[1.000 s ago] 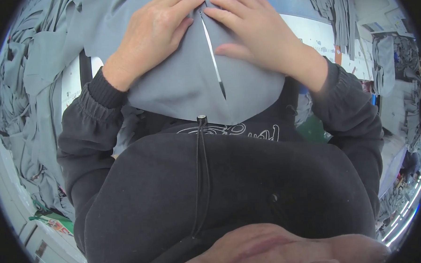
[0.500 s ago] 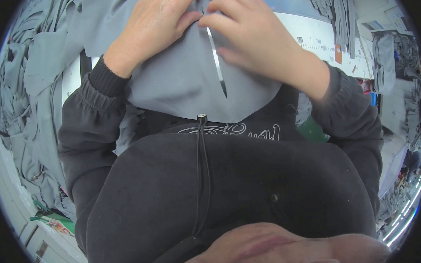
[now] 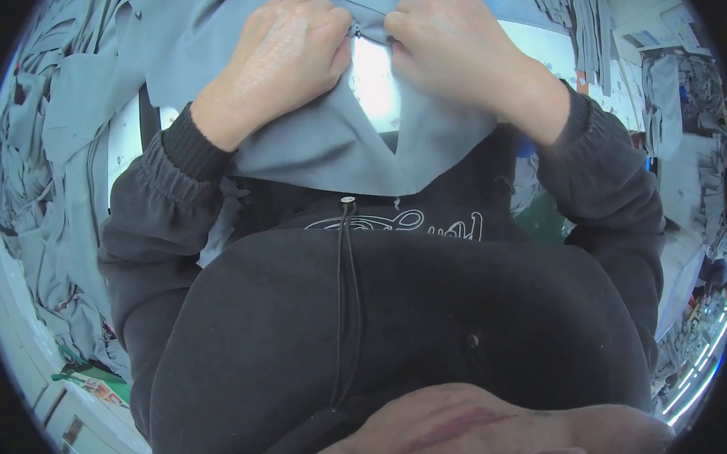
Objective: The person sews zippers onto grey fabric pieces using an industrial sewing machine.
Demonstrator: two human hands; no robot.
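A piece of grey fabric (image 3: 311, 144) spans the worktop and hangs over its near edge toward my body. A V-shaped gap runs down its middle, with the bright white worktop (image 3: 373, 84) showing through. My left hand (image 3: 295, 47) is closed on the fabric left of the gap. On the other side, my right hand (image 3: 449, 45) grips the cloth with curled fingers. Both hands are at the top of the gap, knuckles up, a short distance apart. Their fingertips are mostly hidden beneath the hands and cloth.
Heaps of grey cloth (image 3: 72, 158) fill the left side. More grey pieces (image 3: 569, 15) hang at the upper right, and further piles (image 3: 682, 91) lie beyond. A green bag (image 3: 90, 381) is at the lower left.
The narrow slit in the fabric has widened into a V-shaped gap. My right hand has moved slightly up and right, and its spread fingers have closed on the cloth.
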